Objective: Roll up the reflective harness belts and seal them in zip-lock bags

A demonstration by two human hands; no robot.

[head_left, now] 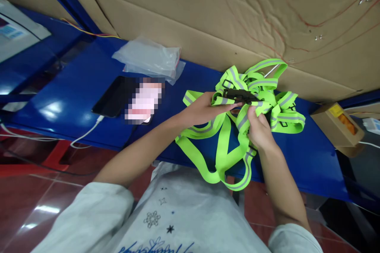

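A tangle of neon yellow-green reflective straps (pixel 221 154) with grey stripes lies on the blue table, some loops hanging over its front edge. My left hand (pixel 202 108) grips part of these straps beside a black buckle (pixel 240 95), its fingers reaching beneath. Close by on the right, my right hand (pixel 261 128) is closed on a strap just below the buckle, thumb pointing up. More folded straps with small black sliders (pixel 284 123) are heaped behind and to the right of my hands. Some fingertips are hidden by the webbing.
Left on the blue table (pixel 68 83) lie a black phone (pixel 111 97) with a white cable (pixel 89 132) and a second phone with a blurred screen (pixel 145 101). Clear plastic bags (pixel 148 57) lie behind them. A cardboard box (pixel 338 126) stands right; cardboard (pixel 184 12) lines the back.
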